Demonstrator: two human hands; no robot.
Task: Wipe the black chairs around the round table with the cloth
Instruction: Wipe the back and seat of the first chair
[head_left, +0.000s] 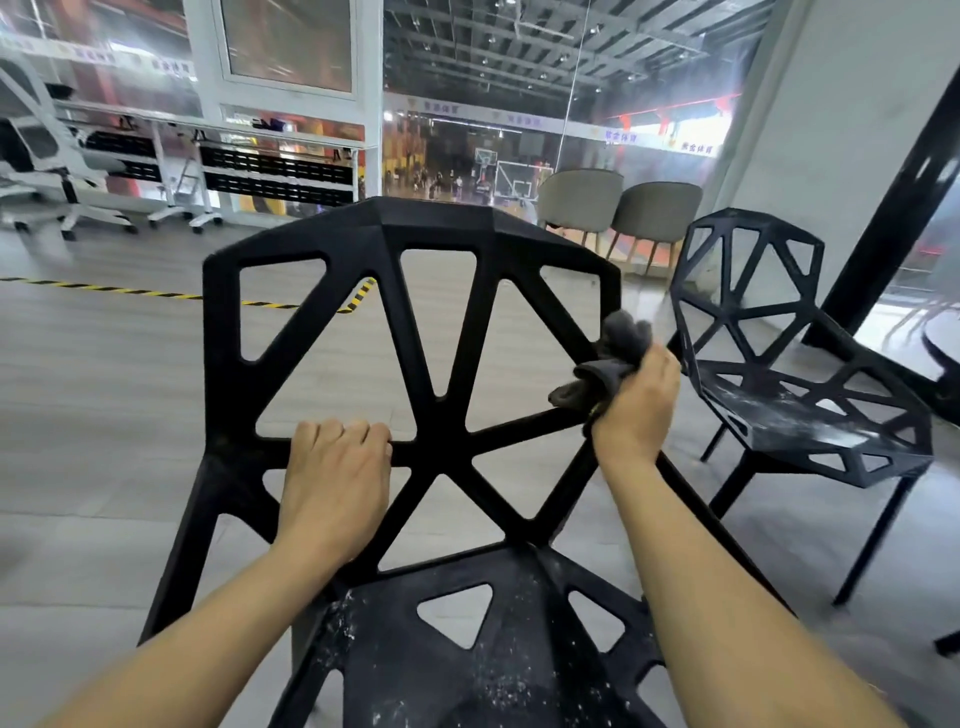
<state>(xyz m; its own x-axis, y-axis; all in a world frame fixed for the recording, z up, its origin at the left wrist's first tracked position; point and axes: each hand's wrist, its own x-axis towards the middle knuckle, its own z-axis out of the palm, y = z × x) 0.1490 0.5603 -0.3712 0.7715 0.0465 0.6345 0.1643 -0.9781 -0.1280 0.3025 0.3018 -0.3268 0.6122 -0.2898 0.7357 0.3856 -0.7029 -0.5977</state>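
Note:
A black chair with triangular cut-outs stands right in front of me, its seat speckled with white dust. My left hand grips a horizontal bar of its backrest, fingers curled over the top. My right hand holds a bunched grey cloth against the right edge of the backrest, where a bar meets the frame. A second black chair of the same design stands to the right, its seat dusty too.
Two grey upholstered chairs stand behind, by a glass wall. A black slanted post rises at the right. White office chairs and desks line the back left. Yellow-black tape crosses the grey floor.

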